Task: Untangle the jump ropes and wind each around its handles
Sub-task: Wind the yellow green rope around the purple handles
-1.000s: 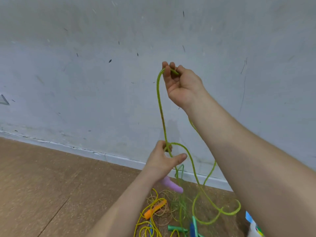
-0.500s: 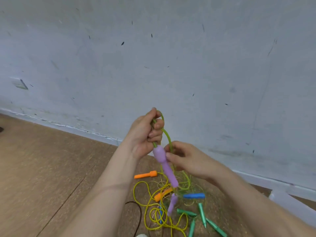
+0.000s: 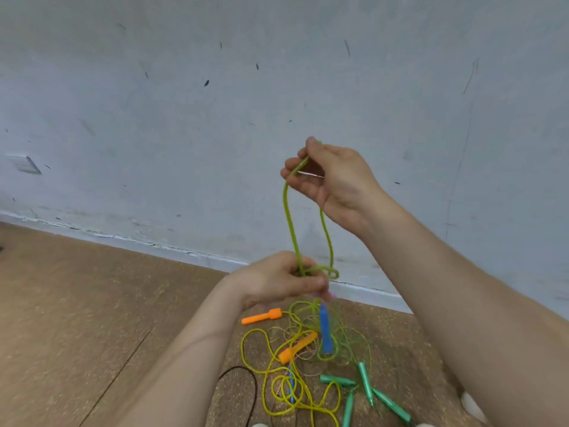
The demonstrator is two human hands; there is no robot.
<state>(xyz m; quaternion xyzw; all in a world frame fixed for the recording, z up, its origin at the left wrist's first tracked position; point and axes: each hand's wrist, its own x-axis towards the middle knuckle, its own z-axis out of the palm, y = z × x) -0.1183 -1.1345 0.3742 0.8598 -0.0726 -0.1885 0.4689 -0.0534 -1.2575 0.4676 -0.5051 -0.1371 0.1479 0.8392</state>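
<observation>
Count from your view: 2 hands up, left hand [image 3: 277, 280] and right hand [image 3: 332, 177]. 1 lime-green rope [image 3: 288, 220] strung between them. 1 purple handle [image 3: 332, 294], only its tip showing under your left hand. Below your hands: 2 orange handles [image 3: 261, 316], 4 green handles [image 3: 337, 380], 2 blue handles [image 3: 324, 331], the second one half buried in rope. 1 yellow rope [image 3: 242, 349], 1 black cable [image 3: 255, 388] nearer your left forearm. Thin ropes [image 3: 365, 346] in the tangle: you can't count those.
</observation>
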